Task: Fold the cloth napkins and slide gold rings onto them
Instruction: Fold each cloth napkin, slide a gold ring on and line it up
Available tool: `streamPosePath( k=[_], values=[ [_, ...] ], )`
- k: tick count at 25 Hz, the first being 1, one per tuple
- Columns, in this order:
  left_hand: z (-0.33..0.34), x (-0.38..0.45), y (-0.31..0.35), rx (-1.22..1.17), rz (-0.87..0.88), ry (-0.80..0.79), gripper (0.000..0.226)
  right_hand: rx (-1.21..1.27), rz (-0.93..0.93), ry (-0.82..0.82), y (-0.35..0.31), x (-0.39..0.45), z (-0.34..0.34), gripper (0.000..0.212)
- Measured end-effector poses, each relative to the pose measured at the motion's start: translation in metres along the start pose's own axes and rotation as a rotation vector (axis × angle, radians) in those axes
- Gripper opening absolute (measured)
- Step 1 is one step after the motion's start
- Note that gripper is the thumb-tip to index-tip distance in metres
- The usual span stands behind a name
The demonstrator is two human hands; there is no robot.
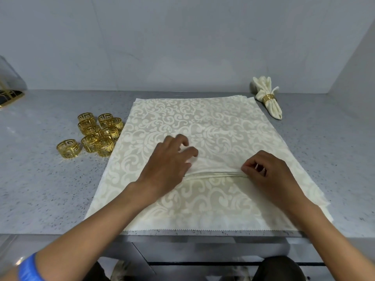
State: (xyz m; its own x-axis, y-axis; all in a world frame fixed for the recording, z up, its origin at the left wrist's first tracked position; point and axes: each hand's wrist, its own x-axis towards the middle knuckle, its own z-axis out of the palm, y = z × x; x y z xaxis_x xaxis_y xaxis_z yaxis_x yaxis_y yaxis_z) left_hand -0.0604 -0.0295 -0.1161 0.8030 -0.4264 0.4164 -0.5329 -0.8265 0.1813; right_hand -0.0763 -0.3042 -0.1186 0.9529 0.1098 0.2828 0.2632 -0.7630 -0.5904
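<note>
A cream damask napkin (203, 118) lies spread flat on the grey speckled counter, with narrow pleats gathered across its middle. My left hand (168, 161) rests on the cloth at the left end of the pleats, fingers curled over a raised fold. My right hand (263, 171) pinches the right end of the pleats. Several gold rings (97, 134) stand in a cluster left of the napkin. One more gold ring (68, 148) stands apart, nearer the front left.
A finished napkin in a gold ring (267, 97) lies at the back right by the wall. A gold wire holder (10, 96) sits at the far left. The counter's front edge (60, 233) runs just below the napkin's hem.
</note>
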Motion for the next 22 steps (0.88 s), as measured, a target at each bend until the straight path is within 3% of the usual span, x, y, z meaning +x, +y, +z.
streamPosePath(
  k=[2,5,8,12,14,17,19,22],
  values=[
    [0.002,0.0,0.004,0.05,0.134,-0.058,0.018,-0.109,-0.083,0.0,0.002,-0.004,0.0,0.016],
    [-0.003,0.001,0.008,-0.072,-0.038,-0.179,0.031,-0.268,-0.231,0.038,0.007,-0.006,0.001,0.011],
    [0.001,-0.007,0.009,-0.001,0.036,-0.158,0.039,-0.379,-0.358,0.097,0.008,-0.01,0.003,0.013],
    [0.013,-0.015,0.006,0.074,0.103,0.011,0.039,-0.667,-0.227,0.118,-0.012,-0.012,0.005,0.019],
    [0.015,-0.016,0.008,0.105,0.088,0.053,0.036,-0.688,-0.159,0.126,-0.036,-0.015,0.022,0.021],
    [0.016,-0.019,0.006,0.051,0.061,0.01,0.039,-0.46,-0.266,-0.111,-0.062,-0.032,0.056,0.045],
    [0.014,-0.019,0.006,-0.026,0.031,-0.026,0.042,-0.419,-0.228,-0.3,-0.062,-0.04,0.06,0.064],
    [0.007,-0.021,0.009,-0.11,-0.092,-0.106,0.033,-0.485,-0.17,-0.356,-0.061,-0.04,0.056,0.07]
  ],
)
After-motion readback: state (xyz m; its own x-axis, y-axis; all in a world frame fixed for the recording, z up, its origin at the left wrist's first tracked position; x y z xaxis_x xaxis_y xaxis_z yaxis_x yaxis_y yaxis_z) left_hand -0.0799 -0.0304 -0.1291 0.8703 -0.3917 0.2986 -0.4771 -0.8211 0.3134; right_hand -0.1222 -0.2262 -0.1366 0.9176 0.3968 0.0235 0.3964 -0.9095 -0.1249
